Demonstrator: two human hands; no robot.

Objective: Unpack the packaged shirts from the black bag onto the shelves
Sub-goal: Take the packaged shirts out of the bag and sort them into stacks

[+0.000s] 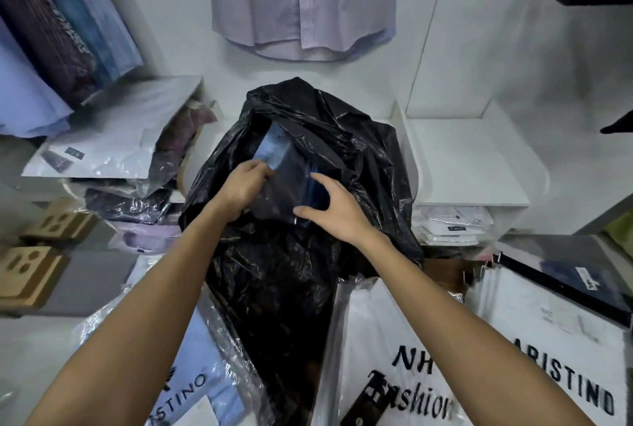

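Left hand (245,186) & right hand (330,211) gripping dark packaged shirt (287,182) in black bag (342,138); next: lifting it out, prob. to shelf (469,169).

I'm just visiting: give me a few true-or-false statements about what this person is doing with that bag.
1. Both hands are at the mouth of the black bag. True.
2. The left hand and right hand grip a dark packaged shirt. True.
3. The packaged shirt already lies on the white shelf. False: it is partly inside the bag.
4. A red jacket hangs on the wall. False: a pale striped shirt hangs there.
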